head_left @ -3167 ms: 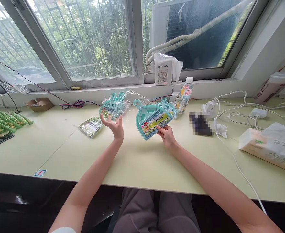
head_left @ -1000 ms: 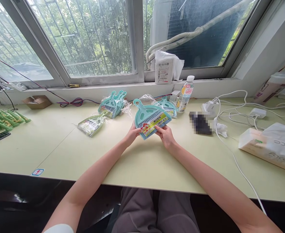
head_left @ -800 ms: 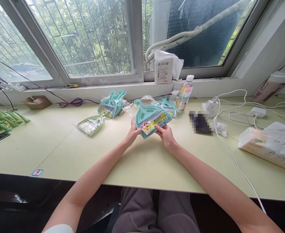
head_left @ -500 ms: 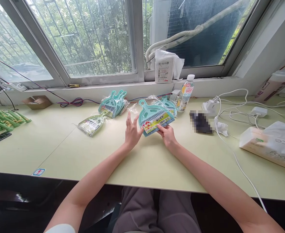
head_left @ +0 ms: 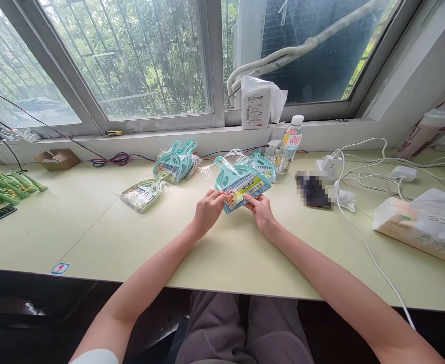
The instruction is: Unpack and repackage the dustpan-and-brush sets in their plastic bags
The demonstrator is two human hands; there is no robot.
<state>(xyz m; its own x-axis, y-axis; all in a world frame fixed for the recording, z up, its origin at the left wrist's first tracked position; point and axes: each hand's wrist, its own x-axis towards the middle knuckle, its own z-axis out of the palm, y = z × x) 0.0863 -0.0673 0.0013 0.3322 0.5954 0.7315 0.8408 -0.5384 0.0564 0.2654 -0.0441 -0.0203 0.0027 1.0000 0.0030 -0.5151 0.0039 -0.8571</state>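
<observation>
Both my hands hold a teal mini dustpan-and-brush set (head_left: 239, 183) with a yellow and red label, wrapped in clear plastic. My left hand (head_left: 208, 211) pinches its lower left corner, fingers curled. At the lower right edge my right hand (head_left: 260, 210) grips the same set. It is tilted, handle pointing up and left, just above the pale green table (head_left: 93, 232). Behind it lies another wrapped teal set (head_left: 263, 165). A stack of teal sets (head_left: 177, 162) lies further left, and a green wrapped set (head_left: 145, 193) lies alone near it.
A drink bottle (head_left: 289, 145) stands by the window ledge. A blurred dark object (head_left: 313, 190), white chargers with cables (head_left: 362, 172) and a tissue pack (head_left: 423, 226) lie to the right. Green plastic pieces (head_left: 2, 188) and a small cardboard box (head_left: 57, 157) sit at the far left.
Half a second ago my left hand was off the set with fingers spread; it has come back and closed on the lower left corner. The set has tipped slightly lower.
</observation>
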